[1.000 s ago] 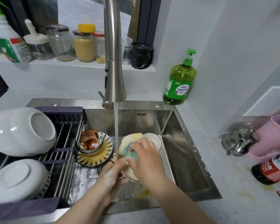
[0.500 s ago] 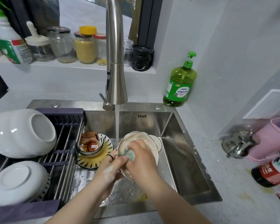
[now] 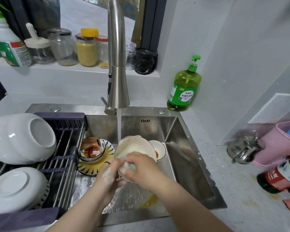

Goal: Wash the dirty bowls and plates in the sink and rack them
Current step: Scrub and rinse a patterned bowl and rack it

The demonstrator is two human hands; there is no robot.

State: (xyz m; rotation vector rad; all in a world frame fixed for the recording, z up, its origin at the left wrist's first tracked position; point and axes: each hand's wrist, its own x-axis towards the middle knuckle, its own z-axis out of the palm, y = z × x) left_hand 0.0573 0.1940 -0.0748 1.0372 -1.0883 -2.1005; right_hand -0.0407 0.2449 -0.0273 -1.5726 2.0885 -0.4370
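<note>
Since a second ago the sponge has slid from the middle of the bowl down to its near rim, and the bowl is tipped up more, mouth open to the stream. It sits directly under the faucet, water striking its far edge. Her left hand, soapy, curls round the bowl's lower side; the right hand clutches the sponge against the rim. Scrubbing is the step in hand, I'd say — rinsing looks next, which calls for turning the bowl through the water, then carrying it to the rack left of the faucet. Still dirty below the faucet: a small dish, a brown bowl and a striped plate — plenty left.
</note>
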